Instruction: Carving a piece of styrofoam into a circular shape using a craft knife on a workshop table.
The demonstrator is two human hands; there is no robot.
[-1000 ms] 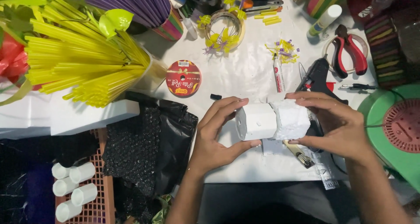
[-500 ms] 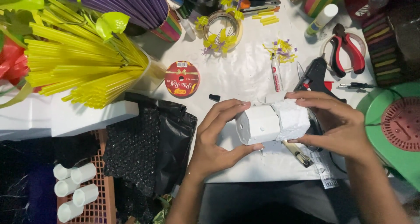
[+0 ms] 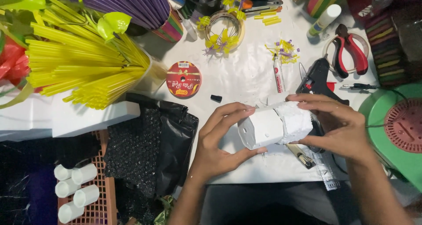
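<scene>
Across the middle of the frame runs your white table [image 3: 246, 75], and the biggest thing on it is the bundle of yellow straws [image 3: 83, 62] fanned over the upper left, with purple straws [image 3: 132, 3] just above it. Below those, left of centre, a crumpled black plastic bag [image 3: 154, 146] hangs over the table edge beside an orange crate [image 3: 99, 207] in the lower left that holds short white tubes [image 3: 72, 190]. At the right edge sits a green round appliance [image 3: 395, 137]. Your left hand [image 3: 220, 141] is curled around the near end of a white paper roll [image 3: 261, 128] at centre frame, thumb under it and fingers over the top, closed firmly on it. Your right hand [image 3: 338, 124] closes on the white foam block [image 3: 296, 121] pressed against the roll's right end, fingers across the top and thumb below. Both pieces are held just above the table's near edge. Behind your right hand lies a black glue gun [image 3: 316, 80], with red-handled pliers [image 3: 347, 53] in the upper right. A red ribbon spool [image 3: 183, 79] lies left of centre, and a small black cap [image 3: 216, 98] lies just beside it.
</scene>
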